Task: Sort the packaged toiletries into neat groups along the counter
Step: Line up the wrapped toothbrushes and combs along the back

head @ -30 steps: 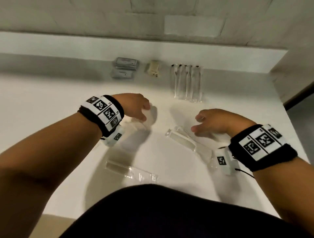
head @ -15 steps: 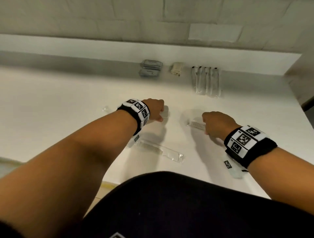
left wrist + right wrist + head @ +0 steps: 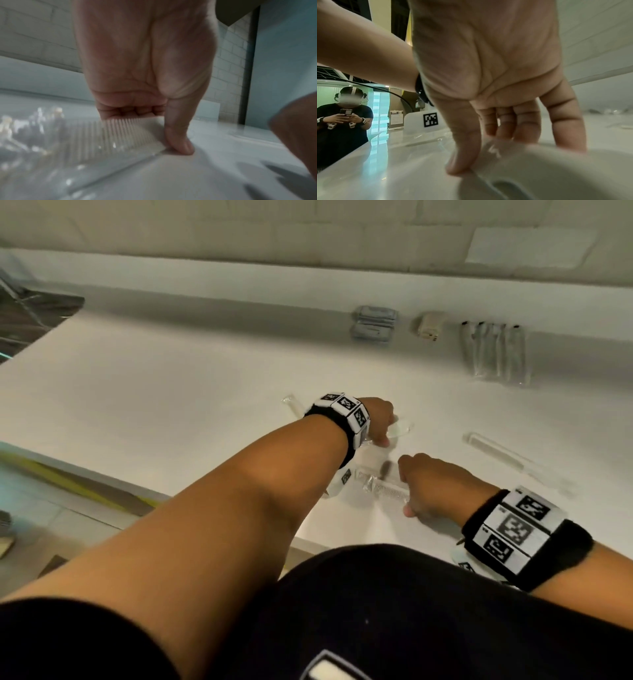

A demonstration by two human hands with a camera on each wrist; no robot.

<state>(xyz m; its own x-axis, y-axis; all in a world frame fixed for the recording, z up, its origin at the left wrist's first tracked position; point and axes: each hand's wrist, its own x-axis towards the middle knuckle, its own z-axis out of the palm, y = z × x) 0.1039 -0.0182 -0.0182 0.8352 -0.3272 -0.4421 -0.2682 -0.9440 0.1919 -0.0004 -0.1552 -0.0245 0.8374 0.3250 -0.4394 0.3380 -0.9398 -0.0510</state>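
Right hand (image 3: 424,484) has let go of the far comb (image 3: 513,462) and come across to the near comb (image 3: 387,489), pinching its crinkly clear sleeve beside the thumb. Left hand (image 3: 380,421) grips another wrapped comb (image 3: 130,134), stiff white teeth under curled fingers (image 3: 130,111). Probably gathering combs; blur hides detail.

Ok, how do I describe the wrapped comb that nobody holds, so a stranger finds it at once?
On the white counter, look right, in front of the row of long clear packets by the back wall. A comb in a clear wrapper lies slanted, alone. Unlike the other wrapped combs, no hand holds it.
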